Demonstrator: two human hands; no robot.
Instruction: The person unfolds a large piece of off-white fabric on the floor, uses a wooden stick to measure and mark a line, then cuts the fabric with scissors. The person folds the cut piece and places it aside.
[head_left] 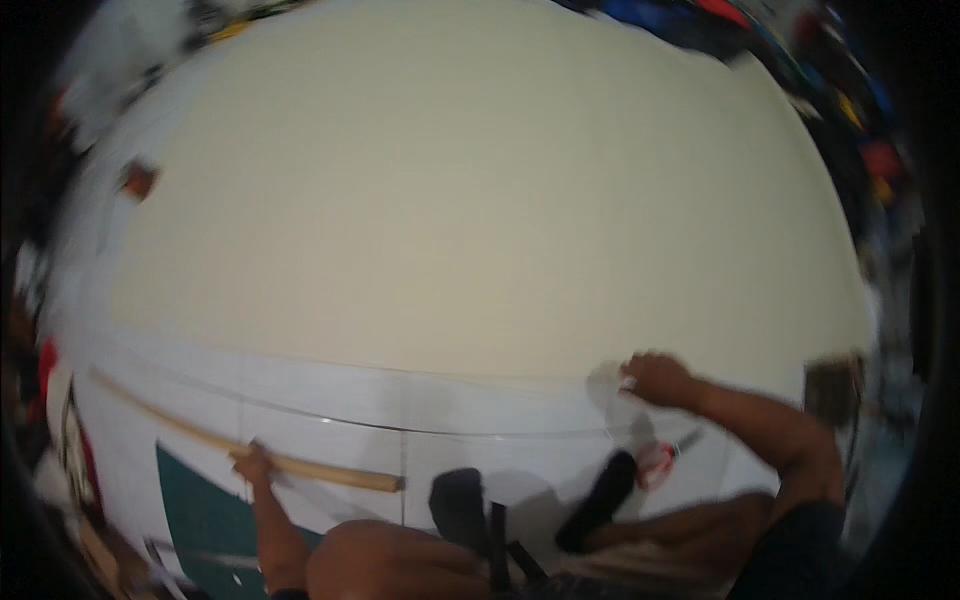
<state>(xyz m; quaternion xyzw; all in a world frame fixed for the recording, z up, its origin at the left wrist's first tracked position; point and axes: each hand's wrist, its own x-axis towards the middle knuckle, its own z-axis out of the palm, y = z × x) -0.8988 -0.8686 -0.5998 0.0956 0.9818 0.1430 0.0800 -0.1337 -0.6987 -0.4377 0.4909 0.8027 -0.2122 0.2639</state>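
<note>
A large cream sheet (480, 200), which looks like fabric, lies flat and fills most of the view. My left hand (252, 462) is closed around a long, light wooden stick (345, 476) on the near left, just off the sheet's near edge. At that edge, on the right, my right hand (658, 380) has its fingers drawn together. A small white bit shows at its fingertips, too small and blurred to name. Red-handled scissors (655, 465) lie on the floor, nearer to me than the right hand, with their blades pointing up and right.
White floor tiles (350, 390) lie under everything. A thin line or strip (470, 434) curves between the sheet and my dark-covered feet. A green sheet (205, 510) is at lower left. Brown block-like things stand by the sheet's right corner (835, 390) and left edge (138, 179). Clutter rings the far edges.
</note>
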